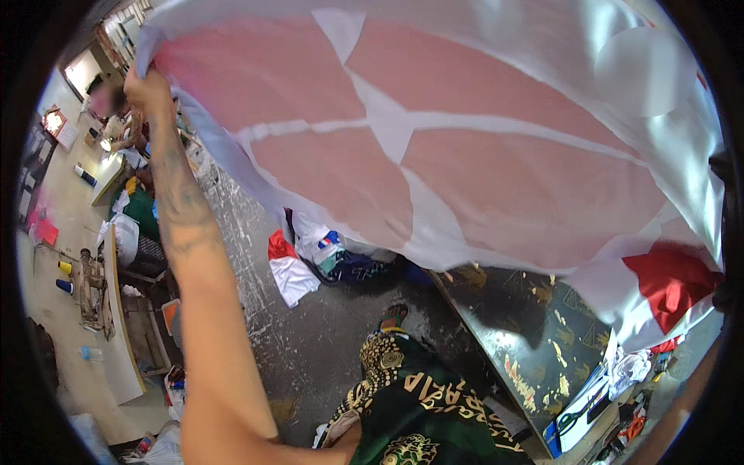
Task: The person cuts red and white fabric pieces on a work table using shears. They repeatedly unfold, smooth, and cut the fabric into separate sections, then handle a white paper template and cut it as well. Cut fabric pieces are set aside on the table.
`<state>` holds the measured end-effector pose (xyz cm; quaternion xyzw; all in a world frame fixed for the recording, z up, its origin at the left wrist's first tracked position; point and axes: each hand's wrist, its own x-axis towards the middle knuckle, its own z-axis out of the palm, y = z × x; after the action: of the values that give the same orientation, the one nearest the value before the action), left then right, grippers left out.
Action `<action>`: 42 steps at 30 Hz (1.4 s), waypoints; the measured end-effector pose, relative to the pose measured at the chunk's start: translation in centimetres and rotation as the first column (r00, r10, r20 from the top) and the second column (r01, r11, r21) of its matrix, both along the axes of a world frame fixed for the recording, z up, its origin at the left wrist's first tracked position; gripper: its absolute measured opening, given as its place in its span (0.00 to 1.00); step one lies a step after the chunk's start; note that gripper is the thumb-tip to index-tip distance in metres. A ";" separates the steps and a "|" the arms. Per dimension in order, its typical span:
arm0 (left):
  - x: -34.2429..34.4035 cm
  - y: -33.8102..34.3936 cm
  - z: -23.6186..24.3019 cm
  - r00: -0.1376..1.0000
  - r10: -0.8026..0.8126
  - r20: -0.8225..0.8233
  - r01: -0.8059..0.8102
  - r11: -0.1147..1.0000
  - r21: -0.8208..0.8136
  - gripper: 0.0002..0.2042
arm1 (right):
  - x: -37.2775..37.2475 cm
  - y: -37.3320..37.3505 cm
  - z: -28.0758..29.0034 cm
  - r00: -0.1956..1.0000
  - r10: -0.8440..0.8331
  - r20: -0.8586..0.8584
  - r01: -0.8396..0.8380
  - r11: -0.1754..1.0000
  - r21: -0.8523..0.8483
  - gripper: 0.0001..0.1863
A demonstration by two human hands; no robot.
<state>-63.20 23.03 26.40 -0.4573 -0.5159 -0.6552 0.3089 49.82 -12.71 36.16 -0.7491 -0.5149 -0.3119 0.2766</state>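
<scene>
A large, thin white cloth [395,128] with pale red panels spreads raised across the upper view. My left hand [151,91] is closed around its upper left corner, with the arm stretched up and forward. At the far right rim my right hand [722,293] shows only as a dark part in shadow, closed at the cloth's edge. A brighter red patch of the cloth hangs beside it. The cloth sags between the two hands and hides much of what lies behind.
A dark, paint-worn table [535,341] stands at right, with scissors [570,422] near its edge. Folded garments [333,252] lie in a pile ahead. At left are a sewing machine [93,291], thread spools [65,268] and another person [116,108] farther back.
</scene>
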 end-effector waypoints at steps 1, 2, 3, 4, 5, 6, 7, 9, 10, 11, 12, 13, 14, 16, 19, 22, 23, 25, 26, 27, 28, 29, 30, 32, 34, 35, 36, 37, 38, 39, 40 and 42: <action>1.9 -2.4 -0.2 0.992 0.075 -0.101 -0.070 0.996 0.057 0.13 | 2.0 -1.9 -2.7 0.998 -0.014 -0.065 0.014 1.000 0.001 0.15; 4.7 -5.3 -3.5 0.948 0.305 -0.090 -0.316 0.938 -0.146 0.19 | 3.7 -4.1 -5.9 0.988 -0.029 -0.149 0.029 1.000 0.004 0.15; 7.3 -8.8 -8.2 0.949 0.281 -0.139 -0.307 0.927 -0.217 0.25 | 5.1 -6.3 -9.1 0.974 -0.045 -0.222 0.046 0.999 0.003 0.15; 9.5 -12.5 -13.4 0.945 0.259 -0.201 -0.321 0.855 -0.408 0.26 | 6.0 -8.4 -12.8 0.948 -0.049 -0.314 0.054 0.998 0.007 0.15; 11.2 -16.3 -19.5 0.953 0.188 -0.237 -0.296 0.738 -0.606 0.27 | 6.4 -10.3 -16.3 0.917 -0.050 -0.396 0.060 0.998 0.013 0.16; 12.1 -20.1 -25.0 0.976 0.115 -0.185 -0.216 0.621 -0.754 0.28 | 6.2 -12.2 -19.8 0.877 -0.058 -0.478 0.072 0.997 0.011 0.16; 12.9 -23.0 -30.1 0.985 0.042 -0.168 -0.169 0.428 -0.888 0.29 | 5.6 -13.9 -23.1 0.831 -0.068 -0.552 0.082 0.997 0.000 0.16; 14.1 -26.4 -36.5 0.988 -0.086 -0.126 -0.110 0.178 -0.978 0.32 | 3.3 -15.8 -28.2 0.743 -0.050 -0.667 0.065 0.998 -0.003 0.17; 15.6 -26.2 -38.1 0.981 -0.159 -0.114 -0.090 0.153 -0.984 0.33 | 2.0 -16.4 -30.0 0.719 -0.033 -0.694 0.035 0.999 -0.010 0.17; 17.7 -25.1 -38.7 0.963 -0.252 -0.096 -0.051 0.180 -0.982 0.35 | 0.5 -16.5 -31.5 0.728 -0.078 -0.681 0.039 0.997 -0.073 0.18; 21.0 -23.2 -38.9 0.931 -0.357 -0.070 0.017 0.235 -0.972 0.36 | -0.8 -17.3 -31.9 0.848 0.000 -0.530 -0.051 0.995 -0.081 0.18; 24.8 -20.8 -38.6 0.886 -0.464 0.017 0.170 0.290 -0.942 0.38 | -2.1 -17.2 -32.5 0.935 -0.098 -0.340 0.020 0.974 -0.225 0.23; 29.2 -18.2 -38.3 0.825 -0.565 -0.038 0.210 0.368 -0.906 0.39 | -3.4 -17.5 -32.4 0.953 -0.099 -0.285 0.000 0.944 -0.329 0.28; 37.5 -13.4 -37.7 0.749 -0.660 -0.063 0.202 0.317 -0.927 0.38 | -5.9 -17.7 -32.0 0.923 -0.248 -0.295 -0.003 0.761 -0.649 0.43; 44.5 -8.4 -36.9 0.526 -0.824 -0.209 0.036 0.268 -0.963 0.36 | -11.6 -17.7 -31.4 0.877 -0.419 -0.234 -0.094 0.328 -0.940 0.58; 45.5 -4.2 -35.8 0.897 -0.436 -0.070 0.023 0.204 -0.979 0.40 | -20.8 -15.3 -33.3 0.740 -0.303 -0.600 -0.321 0.624 -0.712 0.59; 45.4 -3.0 -35.7 0.889 -0.434 -0.147 -0.037 0.252 -0.967 0.42 | -24.2 -14.3 -34.4 0.762 -0.318 -0.564 -0.301 0.597 -0.744 0.51; 46.0 -0.1 -36.2 0.654 -0.695 -0.299 -0.010 0.387 -0.922 0.45 | -30.2 -12.1 -37.7 0.780 -0.290 -0.554 -0.298 0.607 -0.737 0.46; 47.8 1.8 -37.0 0.594 -0.753 -0.283 -0.025 0.334 -0.942 0.46 | -32.1 -10.9 -39.8 0.753 -0.339 -0.564 -0.252 0.644 -0.723 0.46; 49.7 3.4 -38.0 0.561 -0.791 -0.244 -0.024 0.279 -0.960 0.48 | -33.4 -10.1 -41.6 0.738 -0.350 -0.577 -0.263 0.638 -0.724 0.46; 52.2 5.2 -39.1 0.609 -0.754 -0.246 -0.108 0.229 -0.967 0.49 | -33.6 -9.2 -43.6 0.809 -0.390 -0.441 -0.116 0.629 -0.769 0.47; 55.1 7.1 -40.2 0.598 -0.759 -0.257 -0.110 0.240 -0.964 0.51 | -33.0 -8.9 -44.8 0.761 -0.462 -0.455 -0.103 0.608 -0.788 0.46; 58.2 9.1 -41.0 0.660 -0.696 -0.281 -0.206 0.192 -0.960 0.51 | -31.5 -8.3 -45.7 0.736 -0.501 -0.455 -0.090 0.593 -0.800 0.46; 65.3 13.5 -41.8 0.691 -0.597 -0.407 -0.366 0.197 -0.910 0.52 | -26.5 -6.1 -46.0 0.843 -0.441 -0.310 0.017 0.597 -0.802 0.47; 73.3 17.9 -41.4 0.656 -0.690 -0.306 -0.256 0.178 -0.950 0.50 | -18.1 -2.8 -43.9 0.502 -0.580 -0.642 -0.268 0.601 -0.753 0.51; 77.7 20.2 -40.9 0.588 -0.766 -0.260 -0.261 0.124 -0.957 0.50 | -13.3 -0.3 -42.7 0.396 -0.558 -0.729 -0.301 0.671 -0.678 0.54; 81.8 22.1 -40.3 0.437 -0.878 -0.194 -0.149 0.142 -0.979 0.50 | -8.1 1.8 -41.2 0.161 -0.835 -0.526 -0.335 0.456 -0.825 0.56; 84.9 23.3 -39.7 0.303 -0.947 -0.104 -0.201 0.043 -0.979 0.51 | -3.1 3.2 -39.1 0.163 -0.849 -0.502 -0.256 0.455 -0.853 0.54; 87.6 24.2 -39.2 0.240 -0.971 -0.007 -0.118 -0.023 -0.993 0.52 | 0.8 4.8 -37.7 0.426 -0.756 -0.496 -0.056 0.526 -0.849 0.51; 89.3 24.5 -38.7 0.203 -0.977 0.065 0.037 -0.058 -0.998 0.52 | 2.6 5.5 -37.3 0.638 -0.678 -0.366 0.180 0.593 -0.785 0.46; 89.7 24.2 -38.4 0.275 -0.961 -0.019 0.025 0.027 -0.999 0.53 | 3.3 5.4 -37.2 0.830 -0.542 -0.129 0.278 0.604 -0.747 0.42; 87.0 21.7 -38.2 0.372 -0.924 -0.084 0.206 0.170 -0.964 0.49 | 1.7 2.4 -37.8 0.789 -0.356 -0.500 0.081 0.868 -0.490 0.41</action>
<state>23.77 44.76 -11.75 -0.9161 -0.3579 -0.1493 -0.1016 51.55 -10.28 -1.66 -0.9061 -0.3712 0.0244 0.2017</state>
